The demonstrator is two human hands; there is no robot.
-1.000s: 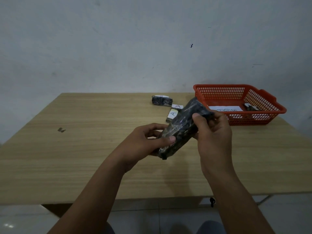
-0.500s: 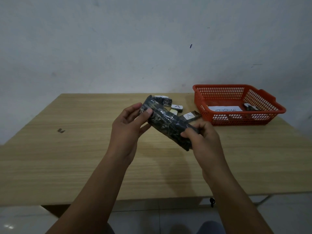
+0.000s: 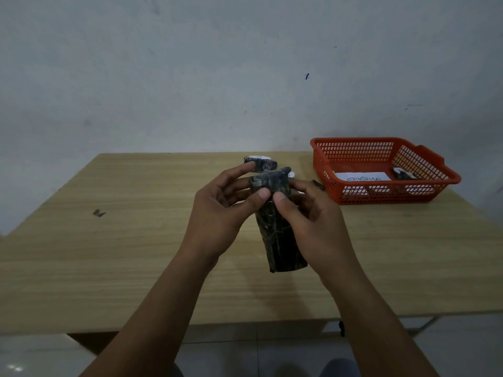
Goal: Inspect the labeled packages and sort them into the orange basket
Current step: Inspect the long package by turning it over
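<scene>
The long package wrapped in dark glossy plastic (image 3: 277,227) hangs roughly upright above the wooden desk (image 3: 109,254), pinched near its top between my left hand (image 3: 217,213) and right hand (image 3: 313,221), thumbs on the near face. No label shows on this side, so I'd rotate it slowly, keeping both grips, before carrying it to the orange plastic mesh basket (image 3: 381,170) at far right.

1. Gripping a dark wrapped package (image 3: 277,229) from both sides, left hand (image 3: 220,213) and right hand (image 3: 313,221), thumbs meeting on its upper part.
2. Beyond the fingertips, another wrapped package (image 3: 261,164) on the table (image 3: 136,254).
3. Right of the right hand, an orange basket (image 3: 381,191) holding a white label (image 3: 362,176) and a small package (image 3: 404,174).
</scene>
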